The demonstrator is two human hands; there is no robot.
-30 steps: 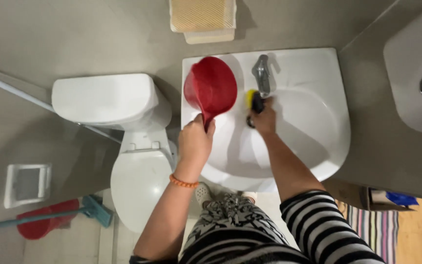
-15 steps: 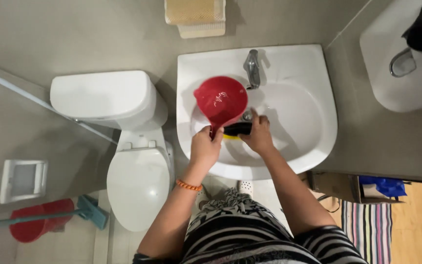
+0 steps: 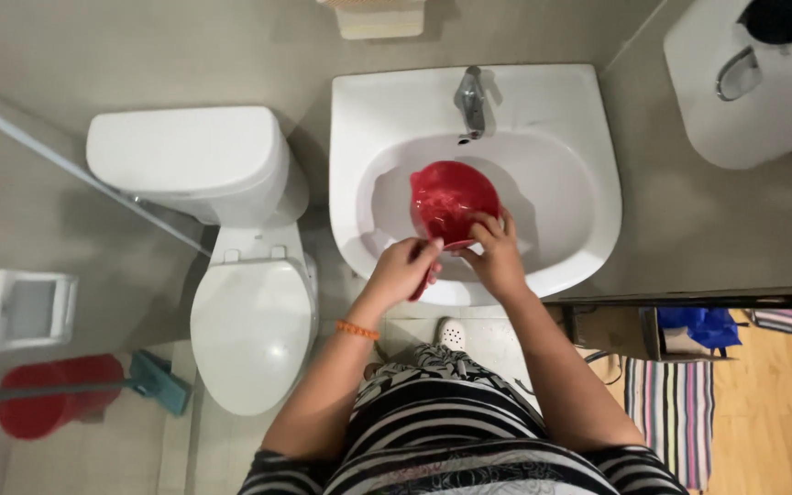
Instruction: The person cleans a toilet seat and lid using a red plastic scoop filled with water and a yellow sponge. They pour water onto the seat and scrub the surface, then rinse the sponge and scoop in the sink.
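A red plastic scoop (image 3: 451, 200) sits in the bowl of the white washbasin (image 3: 579, 147), below the metal tap (image 3: 470, 99). My left hand (image 3: 405, 268) grips the scoop's red handle at the near rim. My right hand (image 3: 497, 247) rests on the scoop's near edge with its fingers curled over it. The black and yellow thing held earlier is hidden from view.
A white toilet (image 3: 240, 312) with its lid down stands left of the basin. A red bucket (image 3: 48, 394) and a teal mop head (image 3: 159, 380) lie on the floor at the left. A white appliance (image 3: 763, 82) is at the top right, a striped mat (image 3: 671, 403) at the lower right.
The scoop came down from beside the tap into the basin bowl. Both hands moved toward the near rim, and the black and yellow thing in my right hand is out of sight.
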